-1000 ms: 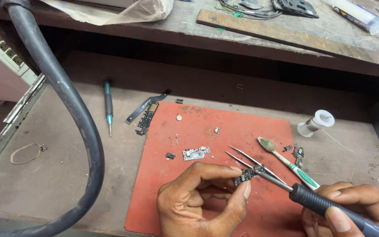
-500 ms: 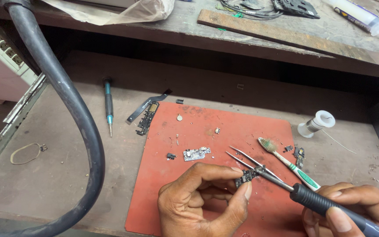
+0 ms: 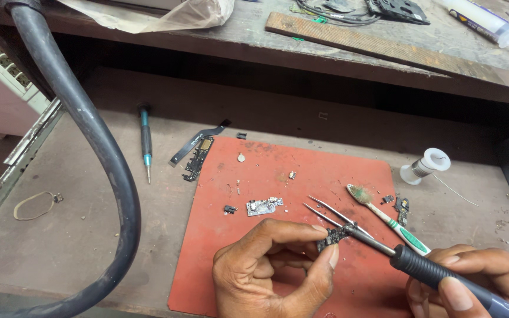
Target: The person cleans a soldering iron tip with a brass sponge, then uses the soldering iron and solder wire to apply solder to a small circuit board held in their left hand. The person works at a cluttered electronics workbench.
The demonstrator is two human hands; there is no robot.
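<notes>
Red-orange rubber mat [image 3: 301, 176] lies on the wooden desk [image 3: 78, 235] and carries the work. Left hand [image 3: 272, 271] is curled narrow, thumb and forefinger pinching one small dark circuit board [image 3: 332, 237] just above the mat. Right hand [image 3: 472, 280] is closed around the dark grip of one soldering iron [image 3: 425, 272], whose metal tip touches the pinched board. One pair of metal tweezers [image 3: 331, 211] lies on the mat just beyond the board, its two prongs pointing up and left. One toothbrush [image 3: 390, 218] with a green-and-white handle rests beside the tweezers, bristles soiled. One pale rectangular board [image 3: 264, 206] sits near the mat's centre, with one tiny dark part [image 3: 229, 209] just to its left. Left of the mat lie one flex cable with its dark board [image 3: 198, 154] and one teal-shafted screwdriver [image 3: 146, 141]. One spool of solder wire [image 3: 425, 166] stands to the right of the mat. One thick black hose [image 3: 98, 147] arcs across the left side. One rubber band [image 3: 33, 205] lies at far left.
</notes>
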